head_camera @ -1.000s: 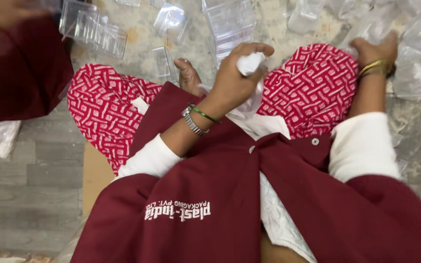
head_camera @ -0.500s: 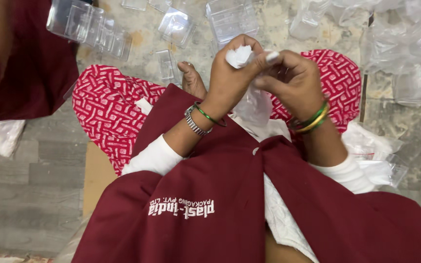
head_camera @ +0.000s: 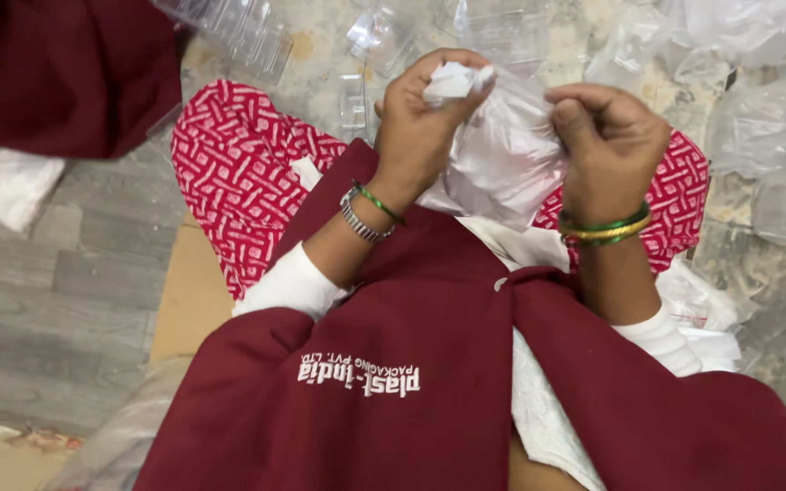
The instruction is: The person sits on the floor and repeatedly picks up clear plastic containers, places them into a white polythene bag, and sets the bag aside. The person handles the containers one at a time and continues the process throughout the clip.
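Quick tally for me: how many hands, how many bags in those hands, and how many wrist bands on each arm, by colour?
Hands: 2, left hand and right hand
Clear plastic bag, held between both hands: 1
Green bangles: 2, left wrist green bangle and right wrist green bangle
Silver bracelet, left wrist: 1
Gold bangle, right wrist: 1
Total: 7

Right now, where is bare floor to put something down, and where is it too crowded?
Bare grey floor lies at left, between the white bag and the cardboard. Ahead and at right, clear plastic trays and bags crowd the floor.
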